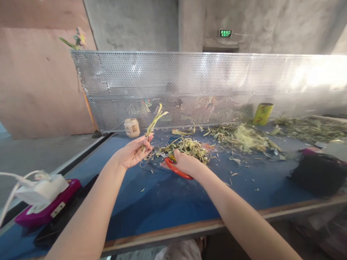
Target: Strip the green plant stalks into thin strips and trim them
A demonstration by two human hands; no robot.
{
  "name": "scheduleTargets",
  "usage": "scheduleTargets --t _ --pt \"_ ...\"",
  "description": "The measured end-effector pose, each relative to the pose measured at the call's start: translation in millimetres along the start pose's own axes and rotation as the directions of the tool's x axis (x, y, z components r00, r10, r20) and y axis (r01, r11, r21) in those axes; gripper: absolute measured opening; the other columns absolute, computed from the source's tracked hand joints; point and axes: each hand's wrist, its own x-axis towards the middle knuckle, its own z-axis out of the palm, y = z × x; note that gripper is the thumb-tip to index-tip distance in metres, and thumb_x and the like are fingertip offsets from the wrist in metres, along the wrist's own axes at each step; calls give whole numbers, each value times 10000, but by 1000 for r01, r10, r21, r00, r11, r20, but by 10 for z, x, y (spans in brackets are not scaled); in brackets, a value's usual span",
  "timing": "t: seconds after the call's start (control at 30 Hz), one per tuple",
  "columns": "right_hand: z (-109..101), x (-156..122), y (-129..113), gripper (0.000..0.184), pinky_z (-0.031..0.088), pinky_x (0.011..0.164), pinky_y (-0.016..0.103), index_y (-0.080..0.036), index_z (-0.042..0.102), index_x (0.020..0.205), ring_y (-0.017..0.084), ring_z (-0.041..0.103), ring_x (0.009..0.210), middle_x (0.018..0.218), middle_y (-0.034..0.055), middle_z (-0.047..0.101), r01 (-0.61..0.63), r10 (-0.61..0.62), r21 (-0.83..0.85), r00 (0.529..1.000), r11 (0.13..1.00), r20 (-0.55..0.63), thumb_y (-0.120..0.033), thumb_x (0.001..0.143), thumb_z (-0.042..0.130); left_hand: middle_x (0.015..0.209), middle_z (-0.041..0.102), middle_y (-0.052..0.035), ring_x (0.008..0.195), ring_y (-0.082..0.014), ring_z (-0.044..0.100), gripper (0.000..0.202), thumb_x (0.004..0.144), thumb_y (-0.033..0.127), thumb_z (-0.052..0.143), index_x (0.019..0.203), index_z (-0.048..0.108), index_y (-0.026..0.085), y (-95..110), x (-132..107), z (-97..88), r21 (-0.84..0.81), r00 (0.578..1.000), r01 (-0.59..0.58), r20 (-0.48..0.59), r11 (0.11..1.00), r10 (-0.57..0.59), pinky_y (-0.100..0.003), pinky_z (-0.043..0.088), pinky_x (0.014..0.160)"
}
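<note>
My left hand [133, 151] is closed in a pinch on a small bunch of pale green plant stems [154, 122], held upright above the blue table [165, 199]. My right hand [186, 162] is closed around the red-orange handles of a pair of scissors [175, 169], low over the table. The blades point left toward the base of the stems. Just behind my right hand lies a pile of cut stems and leaves [188, 146].
More plant trimmings [242, 136] spread across the far table. A perforated metal screen [206, 86] stands behind. A twine spool [132, 127] and yellow-green cup [263, 114] sit by it. A magenta device with a white charger [44, 199] lies left, a black bag [319, 175] right.
</note>
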Motion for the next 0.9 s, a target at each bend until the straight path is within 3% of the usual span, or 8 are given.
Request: scheduleTargets --t 0.13,0.43,0.9 --pt "41 24 -12 652 436 654 337 -159 423 980 294 612 865 907 137 640 -56 57 50 998 997 -11 -730 689 305 551 616 6 456 -66 588 329 872 25 272 1136 466 57 20 49 -60 -12 994 -21 -112 1000 19 -207 531 591" --pt "91 36 -42 613 429 647 324 -156 396 962 292 611 865 890 151 638 -61 71 128 995 990 -75 -705 696 339 640 639 -9 464 -55 585 262 866 48 341 1038 533 95 -53 133 -133 -171 973 -19 -231 985 -21 -203 518 592" --pt "196 110 -75 589 439 639 341 -153 406 946 297 625 826 836 144 647 -103 123 109 971 989 -205 -688 706 353 576 602 -7 484 -73 590 273 870 48 315 1024 538 76 -99 152 -121 -171 980 41 -187 984 -74 -210 529 570"
